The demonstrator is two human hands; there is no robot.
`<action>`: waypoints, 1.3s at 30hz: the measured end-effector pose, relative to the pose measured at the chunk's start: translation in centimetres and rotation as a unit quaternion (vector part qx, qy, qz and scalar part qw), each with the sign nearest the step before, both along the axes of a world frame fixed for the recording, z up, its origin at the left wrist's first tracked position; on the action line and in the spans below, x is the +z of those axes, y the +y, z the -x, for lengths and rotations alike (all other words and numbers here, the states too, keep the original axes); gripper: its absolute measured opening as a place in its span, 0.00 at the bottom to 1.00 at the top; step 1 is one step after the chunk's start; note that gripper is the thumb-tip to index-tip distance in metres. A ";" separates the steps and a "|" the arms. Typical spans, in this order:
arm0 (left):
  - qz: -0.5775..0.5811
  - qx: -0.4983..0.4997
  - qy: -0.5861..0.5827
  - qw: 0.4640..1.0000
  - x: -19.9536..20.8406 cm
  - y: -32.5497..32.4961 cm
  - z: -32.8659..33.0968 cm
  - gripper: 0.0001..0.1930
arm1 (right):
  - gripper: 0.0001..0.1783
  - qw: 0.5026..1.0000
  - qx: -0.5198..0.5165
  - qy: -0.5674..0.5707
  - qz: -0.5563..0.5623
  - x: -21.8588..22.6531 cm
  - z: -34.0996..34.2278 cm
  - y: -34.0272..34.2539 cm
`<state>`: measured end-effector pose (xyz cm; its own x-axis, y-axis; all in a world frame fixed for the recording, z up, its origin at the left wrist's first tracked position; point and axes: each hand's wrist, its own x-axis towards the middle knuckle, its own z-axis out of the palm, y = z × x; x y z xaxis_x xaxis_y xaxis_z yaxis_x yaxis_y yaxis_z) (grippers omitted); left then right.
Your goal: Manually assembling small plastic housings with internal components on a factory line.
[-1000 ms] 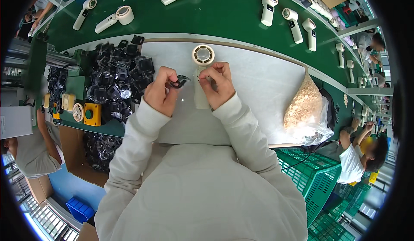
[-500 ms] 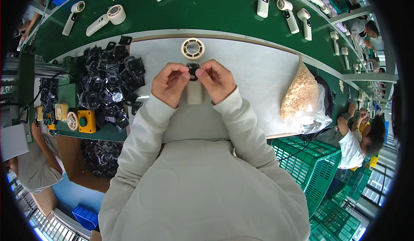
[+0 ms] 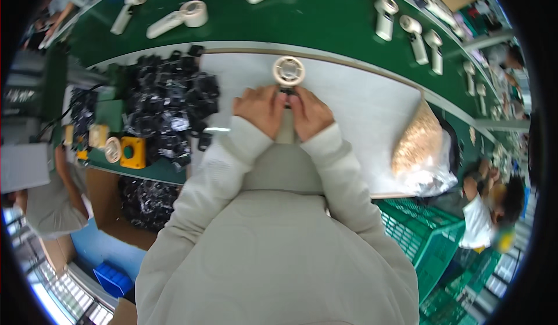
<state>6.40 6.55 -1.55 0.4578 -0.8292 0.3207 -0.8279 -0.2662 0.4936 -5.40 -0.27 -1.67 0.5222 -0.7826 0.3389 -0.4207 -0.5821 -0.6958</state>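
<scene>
A cream handheld fan (image 3: 285,132) stands in front of me over the white work surface, its round head (image 3: 289,71) pointing away and its handle toward my body. My left hand (image 3: 257,110) is closed around the fan's neck from the left. From the other side my right hand (image 3: 313,116) grips it too, with fingers curled behind. Both thumbs press side by side on a small black piece (image 3: 286,90) just below the head. Most of that piece is hidden under the thumbs.
Left of the white mat (image 3: 366,110) lies a heap of black plastic parts (image 3: 168,98), near a yellow button box (image 3: 133,152). A bag of tan pieces (image 3: 419,142) sits at right, above a green crate (image 3: 418,226). More fans lie on the green belt (image 3: 325,20). Co-workers sit on both sides.
The view has shifted, so the scene sits farther right. My fingers have gone from pinching the black piece by its edges to wrapping the fan, thumbs pressing together on the piece.
</scene>
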 end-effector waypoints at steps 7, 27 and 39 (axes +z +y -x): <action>0.148 -0.144 0.329 0.922 0.3 -0.5 2.1 0.21 | 0.20 0.947 0.126 -0.199 -0.217 1.0 1.9 -0.8; 0.222 -0.122 0.469 0.846 3.4 -2.7 -0.9 0.10 | 0.21 0.862 0.197 -0.371 -0.282 4.5 -0.7 -1.7; 0.176 -0.210 0.418 0.866 -0.9 -3.4 -0.3 0.17 | 0.23 0.894 0.057 -0.312 -0.316 0.7 0.7 -2.6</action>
